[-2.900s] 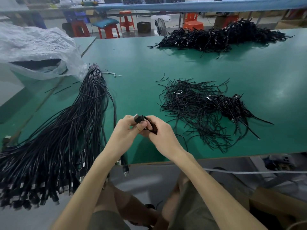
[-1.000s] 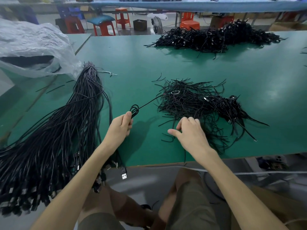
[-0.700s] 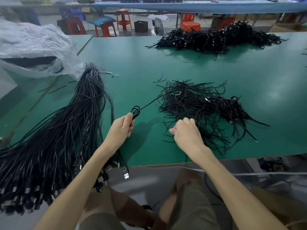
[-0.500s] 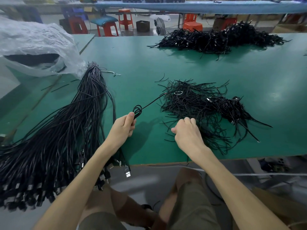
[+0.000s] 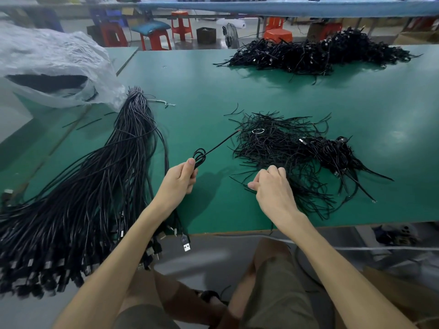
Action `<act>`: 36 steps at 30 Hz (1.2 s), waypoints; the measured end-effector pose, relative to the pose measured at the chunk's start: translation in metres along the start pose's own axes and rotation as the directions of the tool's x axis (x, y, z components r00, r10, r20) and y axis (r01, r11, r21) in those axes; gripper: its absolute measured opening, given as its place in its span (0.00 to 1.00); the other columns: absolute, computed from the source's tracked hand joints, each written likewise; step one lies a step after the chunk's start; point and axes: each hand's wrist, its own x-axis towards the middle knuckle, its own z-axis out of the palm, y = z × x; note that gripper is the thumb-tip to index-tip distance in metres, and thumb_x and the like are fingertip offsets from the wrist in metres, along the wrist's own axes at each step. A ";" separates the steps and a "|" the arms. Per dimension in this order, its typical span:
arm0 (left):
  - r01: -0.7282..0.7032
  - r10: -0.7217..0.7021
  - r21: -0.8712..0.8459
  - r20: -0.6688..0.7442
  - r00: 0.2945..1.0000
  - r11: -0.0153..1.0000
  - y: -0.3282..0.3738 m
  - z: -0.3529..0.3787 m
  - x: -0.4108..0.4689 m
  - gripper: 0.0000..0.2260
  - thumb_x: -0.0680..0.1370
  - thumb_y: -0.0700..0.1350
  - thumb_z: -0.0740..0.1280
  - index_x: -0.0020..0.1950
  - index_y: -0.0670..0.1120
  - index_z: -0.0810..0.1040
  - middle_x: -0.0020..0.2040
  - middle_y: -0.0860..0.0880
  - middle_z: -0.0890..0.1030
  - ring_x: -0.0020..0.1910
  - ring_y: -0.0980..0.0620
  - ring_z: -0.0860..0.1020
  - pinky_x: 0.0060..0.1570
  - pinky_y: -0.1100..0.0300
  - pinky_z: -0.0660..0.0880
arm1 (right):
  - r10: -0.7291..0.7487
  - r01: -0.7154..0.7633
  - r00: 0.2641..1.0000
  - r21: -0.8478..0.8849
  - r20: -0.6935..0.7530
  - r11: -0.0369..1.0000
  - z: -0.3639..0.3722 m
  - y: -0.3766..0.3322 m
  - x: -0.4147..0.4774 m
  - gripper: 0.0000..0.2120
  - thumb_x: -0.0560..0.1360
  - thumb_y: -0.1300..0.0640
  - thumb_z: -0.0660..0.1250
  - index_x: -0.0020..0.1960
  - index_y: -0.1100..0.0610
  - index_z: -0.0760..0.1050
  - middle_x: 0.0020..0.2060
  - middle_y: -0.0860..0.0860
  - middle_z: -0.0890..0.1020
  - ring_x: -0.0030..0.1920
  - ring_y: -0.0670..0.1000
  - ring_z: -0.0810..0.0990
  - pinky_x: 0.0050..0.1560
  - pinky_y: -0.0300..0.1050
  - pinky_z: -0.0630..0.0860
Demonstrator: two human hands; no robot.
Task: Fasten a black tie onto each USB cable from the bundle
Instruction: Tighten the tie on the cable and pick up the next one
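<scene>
Now the left hand (image 5: 180, 179) grips a thin black USB cable (image 5: 200, 156) coiled in small loops, its straight tail pointing far-right toward the loose heap of black wire ties (image 5: 297, 148). The right hand (image 5: 270, 186) curls at that heap's near edge; whether it pinches anything is unclear. Smooth green tabletop (image 5: 213, 205) shows between them.

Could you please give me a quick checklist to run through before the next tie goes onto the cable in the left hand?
1. Left hand grips the coiled cable: ok.
2. Coil fully gathered: not ok, one end runs out straight toward the tie pile.
3. Right hand is at the pile's near edge: ok.
4. Exactly one tie pinched: cannot tell, the curled fingers hide it.
5. Bare table between the hands to work over: ok.
</scene>
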 end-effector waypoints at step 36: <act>-0.050 0.051 0.072 -0.013 0.999 0.996 -0.010 0.002 0.003 0.23 0.87 0.55 0.54 0.33 0.53 0.69 0.26 0.57 0.67 0.28 0.59 0.63 0.29 0.63 0.62 | 0.110 -0.083 0.993 0.948 0.051 0.306 0.045 -0.091 -0.003 0.07 0.80 0.52 0.71 0.47 0.55 0.77 0.35 0.46 0.79 0.34 0.45 0.73 0.42 0.46 0.71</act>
